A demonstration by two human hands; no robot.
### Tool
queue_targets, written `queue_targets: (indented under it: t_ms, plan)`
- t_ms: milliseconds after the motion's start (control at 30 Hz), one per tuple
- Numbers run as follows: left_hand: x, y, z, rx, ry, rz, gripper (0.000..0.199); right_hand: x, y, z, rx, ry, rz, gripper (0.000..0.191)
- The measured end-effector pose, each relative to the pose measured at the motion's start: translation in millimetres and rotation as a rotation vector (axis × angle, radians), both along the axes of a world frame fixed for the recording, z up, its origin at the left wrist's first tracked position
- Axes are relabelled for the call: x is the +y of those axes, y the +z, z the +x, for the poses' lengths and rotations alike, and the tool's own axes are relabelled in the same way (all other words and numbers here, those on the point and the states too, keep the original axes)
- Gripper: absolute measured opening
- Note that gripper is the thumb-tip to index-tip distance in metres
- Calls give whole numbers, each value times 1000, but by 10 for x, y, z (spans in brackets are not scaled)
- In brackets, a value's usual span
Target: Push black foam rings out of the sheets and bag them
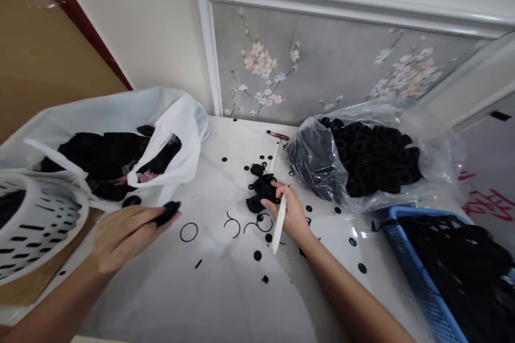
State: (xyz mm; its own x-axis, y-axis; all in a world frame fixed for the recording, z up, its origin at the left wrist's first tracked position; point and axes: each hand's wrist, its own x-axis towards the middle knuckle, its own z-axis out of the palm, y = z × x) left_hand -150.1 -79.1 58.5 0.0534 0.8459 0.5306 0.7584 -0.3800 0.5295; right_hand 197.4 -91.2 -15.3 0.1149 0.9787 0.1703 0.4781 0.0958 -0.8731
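Observation:
My left hand [131, 233] is closed on a small black piece [167, 213], held above the table left of centre. At the centre, my right hand [287, 209] is closed round a white stick [279, 225] that slants down toward me. Its fingertips touch a small heap of black pieces [263, 187] on the white table [225, 300]. A second white strip [274, 156] lies just behind the heap. Thin black rings and curved scraps lie near the heap, among them a full ring [189, 232] between my hands.
A white bag [181, 112] with black items and a white basket [44, 220] stand left. At right are a clear bag [317, 155] of black rings and a blue basket [430, 278]. A red cutter [278, 135] lies near the wall.

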Motion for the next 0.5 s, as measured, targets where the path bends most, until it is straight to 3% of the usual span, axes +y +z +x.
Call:
queue_targets:
  t_ms: [67,133,233,267,400,500]
  plan:
    - [21,11,335,47,-176,-67,26,36,9,51,-131,34,-2,36]
    - [174,-29,715,36,-225,-112,31,72,26,116,-229,59,9,38]
    - [530,-149,1184,25,-403,-422,35,86,87,219,-270,71,39,36]
    - [641,-193,1288,36,-428,-446,34,72,119,251,-270,67,39,34]
    - [899,-339,1456,96,-404,-411,35,-58,257,340,-278,59,77,24]
    - [968,-397,1424,170,-369,-357,31,-130,303,348,-339,174,204,19]
